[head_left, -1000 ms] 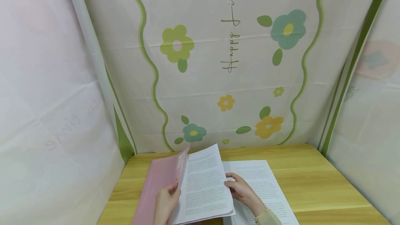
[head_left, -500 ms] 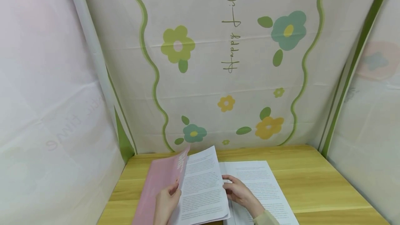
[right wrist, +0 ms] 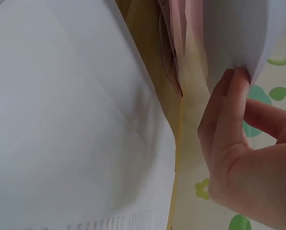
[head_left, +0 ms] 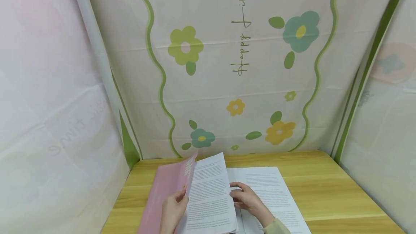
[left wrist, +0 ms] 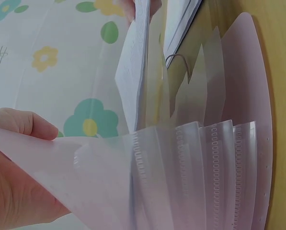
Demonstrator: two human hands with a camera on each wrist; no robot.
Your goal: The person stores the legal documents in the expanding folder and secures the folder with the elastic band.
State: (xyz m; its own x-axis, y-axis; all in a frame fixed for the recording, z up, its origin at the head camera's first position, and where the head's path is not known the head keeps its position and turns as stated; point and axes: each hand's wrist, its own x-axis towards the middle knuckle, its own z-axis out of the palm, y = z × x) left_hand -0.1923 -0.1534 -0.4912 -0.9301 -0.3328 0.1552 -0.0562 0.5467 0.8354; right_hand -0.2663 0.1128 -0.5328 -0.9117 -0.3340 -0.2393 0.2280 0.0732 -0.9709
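Observation:
A pink file folder (head_left: 164, 187) lies at the left of the table. Its translucent ribbed pockets (left wrist: 214, 167) fan out in the left wrist view. My left hand (head_left: 173, 210) pinches the edge of its pink cover between thumb and fingers, holding it raised. A stack of printed sheets (head_left: 209, 198) leans against that cover, its lower part behind the front pocket layer in the left wrist view. My right hand (head_left: 248, 200) pinches the stack's right edge, thumb on one face and fingers on the other, as the right wrist view (right wrist: 238, 139) shows.
A second pile of printed paper (head_left: 276, 190) lies flat under and right of my right hand. A thin cord loop (left wrist: 181, 60) sticks out by the folder. The wooden table (head_left: 338, 190) ends at a flowered cloth wall (head_left: 214, 82), with cloth sides left and right.
My right hand and the stack of sheets have shifted slightly left, closer to the folder's cover, uncovering more of the flat pile. The left hand has barely moved and still holds the cover.

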